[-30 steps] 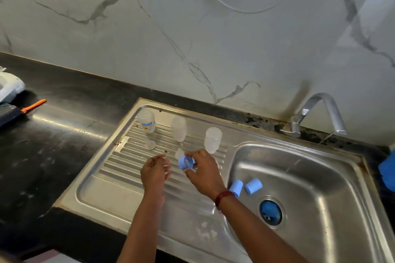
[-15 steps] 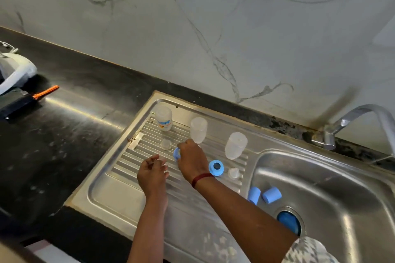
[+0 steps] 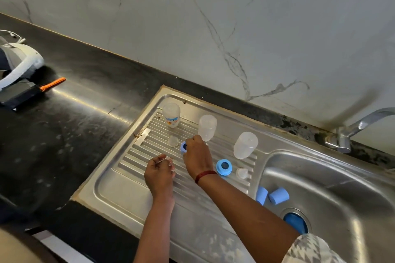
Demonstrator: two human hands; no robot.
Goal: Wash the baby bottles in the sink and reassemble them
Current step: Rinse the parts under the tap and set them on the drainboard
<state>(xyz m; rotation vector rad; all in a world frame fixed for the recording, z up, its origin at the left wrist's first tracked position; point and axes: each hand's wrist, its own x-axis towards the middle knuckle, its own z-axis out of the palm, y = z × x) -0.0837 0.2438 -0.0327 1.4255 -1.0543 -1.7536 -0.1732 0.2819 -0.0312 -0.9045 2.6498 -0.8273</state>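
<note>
Right grip: the right grip (image 3: 197, 156), a bare hand, has its fingers curled down over a blue ring (image 3: 183, 148) and holds it at the fingertips.
Blue ring: it peeks out on the left side of the right grip, low over the ribs of the drain board (image 3: 119, 186). I cannot tell if it touches the ribs.
Left grip: the left grip (image 3: 159, 174) is just beside the right one, nearer the person, with loosely bent fingers. Something pale shows at the fingertips, but I cannot tell if it is held.
Bottles: three clear bottles stand in a row on the ribs, behind both grips. The printed bottle (image 3: 171, 115) is on the left. The middle bottle (image 3: 207, 127) is just behind the right grip's knuckles, neck down. The right bottle (image 3: 245, 145) is nearest the sink bowl (image 3: 342, 188).
Teats: one clear teat (image 3: 173, 141) sits just left of the held ring. A second teat (image 3: 242, 173) sits near the bowl's edge.
Second ring: a second blue ring (image 3: 223, 167) lies flat on the ribs, between the right wrist and the second teat.
Caps: two blue caps (image 3: 279, 196) lie on their sides in the bowl. A blue thing (image 3: 296, 222) sits in the drain hole.
Wrist: a red band (image 3: 205, 175) is on the right wrist.
Around: a tap (image 3: 359, 128) is at the back right. A black surface (image 3: 74, 124) on the left has an orange and black tool (image 3: 32, 92) on it.
</note>
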